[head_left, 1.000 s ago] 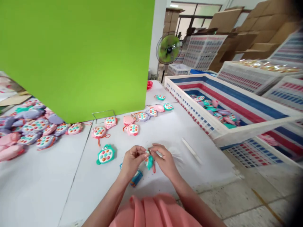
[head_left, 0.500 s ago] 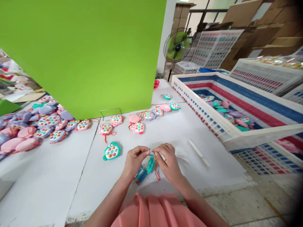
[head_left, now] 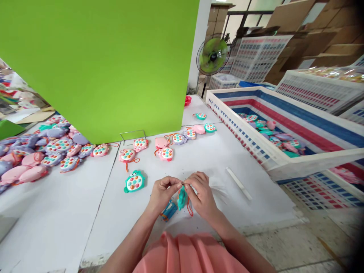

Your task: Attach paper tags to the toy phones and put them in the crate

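My left hand [head_left: 164, 194] and my right hand [head_left: 200, 194] meet fingertip to fingertip, both closed in a pinch. What lies between the fingertips is too small to make out. Just beneath them is a teal toy [head_left: 182, 198], seen edge-on, with an orange cord loop [head_left: 189, 207] beside my right fingers. Whether the toy hangs or rests on the table, I cannot tell. A blue packet [head_left: 169, 211] lies under my left hand. Left of it, a teal animal toy [head_left: 134, 182] with coloured dots lies face up.
Pink, purple and teal toys heap up at the left [head_left: 59, 148]. Several more lie before a green panel [head_left: 127, 68], near a bent wire [head_left: 132, 132]. A white strip [head_left: 239, 184] lies right of my hands. A striped-lined crate [head_left: 284, 163] holding toys stands beyond the table's right edge.
My fingertips have drawn closer together, and the right hand has shifted slightly left. The teal toy beneath them has turned a little; the other toys have not moved.
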A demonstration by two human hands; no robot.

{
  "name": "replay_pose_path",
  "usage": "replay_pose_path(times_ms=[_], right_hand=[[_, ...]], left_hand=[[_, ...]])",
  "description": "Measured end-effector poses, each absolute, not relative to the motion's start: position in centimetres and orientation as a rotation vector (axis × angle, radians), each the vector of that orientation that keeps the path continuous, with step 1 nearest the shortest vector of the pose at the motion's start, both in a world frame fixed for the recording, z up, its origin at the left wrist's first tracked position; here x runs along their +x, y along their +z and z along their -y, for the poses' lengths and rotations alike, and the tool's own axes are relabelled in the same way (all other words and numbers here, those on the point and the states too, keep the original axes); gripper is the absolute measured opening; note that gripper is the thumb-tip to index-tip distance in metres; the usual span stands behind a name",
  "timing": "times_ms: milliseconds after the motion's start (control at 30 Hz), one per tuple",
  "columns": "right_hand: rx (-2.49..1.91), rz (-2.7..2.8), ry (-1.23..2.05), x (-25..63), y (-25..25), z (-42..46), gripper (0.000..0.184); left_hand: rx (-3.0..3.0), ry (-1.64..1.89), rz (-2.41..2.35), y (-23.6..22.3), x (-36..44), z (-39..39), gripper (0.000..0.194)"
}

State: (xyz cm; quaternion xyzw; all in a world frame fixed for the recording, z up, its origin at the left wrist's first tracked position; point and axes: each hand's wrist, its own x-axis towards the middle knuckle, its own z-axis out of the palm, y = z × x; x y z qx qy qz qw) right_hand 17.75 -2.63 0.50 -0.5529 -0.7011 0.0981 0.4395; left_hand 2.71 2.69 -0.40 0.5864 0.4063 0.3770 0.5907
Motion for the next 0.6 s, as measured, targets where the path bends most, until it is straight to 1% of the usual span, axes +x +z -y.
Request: replay_pose_path(times_ms=[167, 300, 433, 500, 567, 600], right_hand=[[-1.344, 1.715, 0.251, 17.3, -0.3, 2.7, 0.017], [-1.309, 1.597, 0.442, 17.8, -0.8, 2.6, 0.016], [-1.265, 1.352, 0.673, 19.8, 0.0, 1.6, 0.018], [-1.271, 1.278, 0.679, 21.7, 0.5, 0.7, 0.020], [-1.304, 1.231, 0.607, 24.5, 1.0, -0.4, 0.020], [-1.336, 1.220, 0.543, 26.3, 1.2, -1.0, 0.020]], left_hand=[[1.534, 0.851, -0.977, 0.1, 2.5, -2.7, 0.014], [1.708, 0.893, -0.969, 0.7, 2.4, -2.9, 0.013], [1.798, 0.989, -1.004, 0.1, 2.3, -3.4, 0.027], [1.862, 0.934, -1.048, -0.9, 2.4, -3.6, 0.025], [1.973, 0.802, -1.086, -2.1, 2.6, -3.5, 0.025], [2.034, 0.718, -1.099, -2.7, 2.8, -3.4, 0.028]])
